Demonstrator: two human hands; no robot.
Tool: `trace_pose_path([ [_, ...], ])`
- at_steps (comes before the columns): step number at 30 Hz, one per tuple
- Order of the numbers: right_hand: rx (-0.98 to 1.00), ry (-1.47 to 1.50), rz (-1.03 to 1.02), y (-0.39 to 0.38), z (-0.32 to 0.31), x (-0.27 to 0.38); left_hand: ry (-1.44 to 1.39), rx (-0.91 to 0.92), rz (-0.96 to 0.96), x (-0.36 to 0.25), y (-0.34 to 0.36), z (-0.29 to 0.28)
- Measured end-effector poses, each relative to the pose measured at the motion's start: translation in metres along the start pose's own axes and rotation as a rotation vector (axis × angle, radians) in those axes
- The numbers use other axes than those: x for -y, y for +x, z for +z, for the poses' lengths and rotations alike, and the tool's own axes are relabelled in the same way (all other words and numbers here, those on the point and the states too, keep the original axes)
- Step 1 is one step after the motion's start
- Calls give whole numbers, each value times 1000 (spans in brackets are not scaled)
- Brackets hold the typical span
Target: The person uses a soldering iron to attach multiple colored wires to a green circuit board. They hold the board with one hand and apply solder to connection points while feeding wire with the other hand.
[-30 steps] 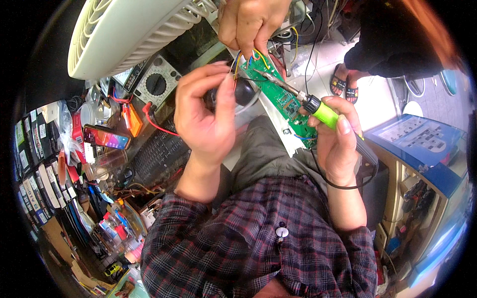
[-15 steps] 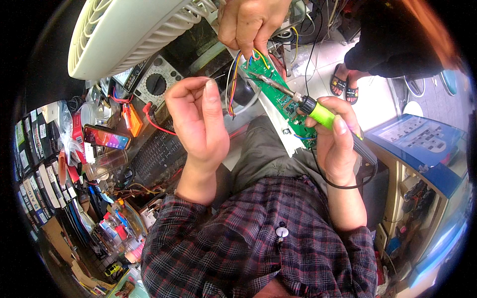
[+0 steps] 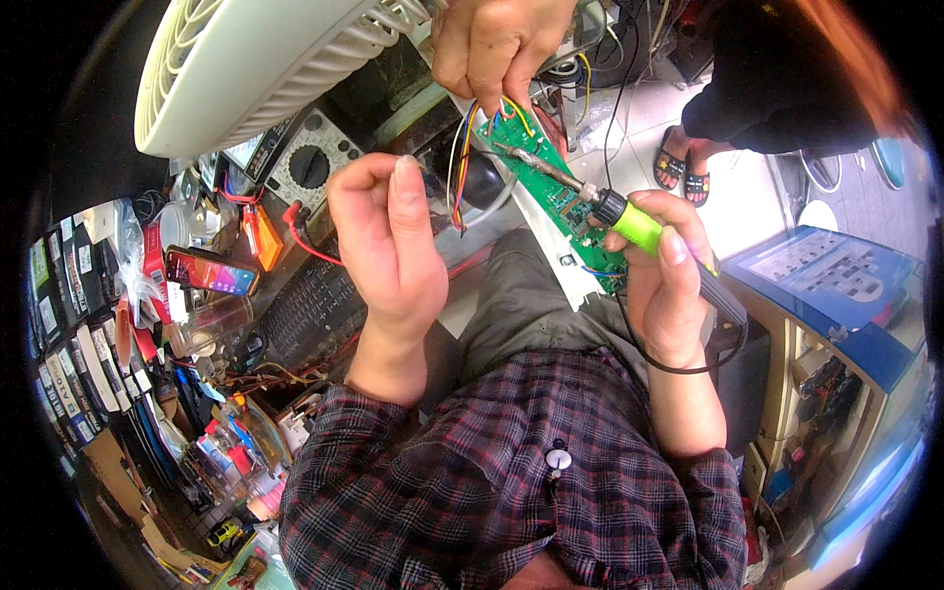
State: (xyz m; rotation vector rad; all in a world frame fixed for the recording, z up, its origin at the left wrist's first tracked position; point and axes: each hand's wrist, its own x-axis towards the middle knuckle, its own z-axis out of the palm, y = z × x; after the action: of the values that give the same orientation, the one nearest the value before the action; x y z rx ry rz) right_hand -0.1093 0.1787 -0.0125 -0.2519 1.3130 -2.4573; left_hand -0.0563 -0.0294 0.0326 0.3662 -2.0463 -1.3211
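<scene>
My right hand (image 3: pixel 669 280) is closed around the green handle of a soldering iron (image 3: pixel 629 224). The iron's metal tip slants over the far part of a green circuit board (image 3: pixel 551 182), which sits in a long white plastic housing (image 3: pixel 582 287). To the left of the board, my left hand (image 3: pixel 393 236) is raised with thumb and forefinger pinched. A thin wire, hard to see, seems to come from that pinch. Coloured leads (image 3: pixel 460 177) hang from the board's far end. Another person's hand (image 3: pixel 501 49) grips that end from above.
A white fan (image 3: pixel 265 79) stands at upper left, near a multimeter (image 3: pixel 310 165) with a red lead. A lit phone (image 3: pixel 211 272), a keyboard (image 3: pixel 315 310) and piled boxes lie left. At right is a blue-topped cabinet (image 3: pixel 816 285); sandalled feet (image 3: pixel 688 162) are beyond.
My left hand has shifted slightly left, away from the board, still pinched. The soldering iron, the board and the other person's hand look unchanged.
</scene>
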Motion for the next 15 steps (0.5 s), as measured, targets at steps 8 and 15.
trace_pose_path([
  [8, 1, 2, 5, 0, 0, 1, -39, 91, -22, 2, 1, -5],
  [15, 1, 4, 5, 0, 1, 0, -78, 158, 75, -1, 1, 5],
])
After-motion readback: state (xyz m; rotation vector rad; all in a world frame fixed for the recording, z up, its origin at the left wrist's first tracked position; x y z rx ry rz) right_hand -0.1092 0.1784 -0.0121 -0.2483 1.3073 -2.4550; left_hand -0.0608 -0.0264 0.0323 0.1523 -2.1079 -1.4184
